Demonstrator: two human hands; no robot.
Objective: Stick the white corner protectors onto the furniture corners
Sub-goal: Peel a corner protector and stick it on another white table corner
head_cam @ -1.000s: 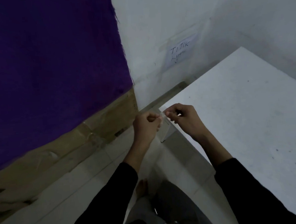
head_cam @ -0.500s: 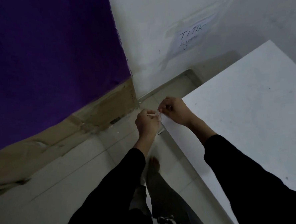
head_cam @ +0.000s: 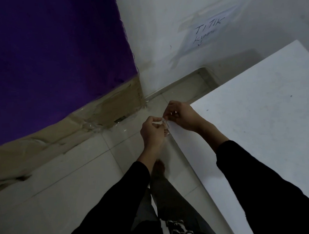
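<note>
Since both hands had kept their hold over the last second, the corner protector [head_cam: 166, 126] was still pinched between my left hand [head_cam: 152, 132] and right hand [head_cam: 183, 115] at the far left corner of the white table [head_cam: 259, 128]; I judged it not yet pressed home.

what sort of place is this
Probably a plain room indoors, perhaps a home: pale tiled floor, bare white plastered wall with a handwritten paper note taped on, and a flat white table top.
</note>
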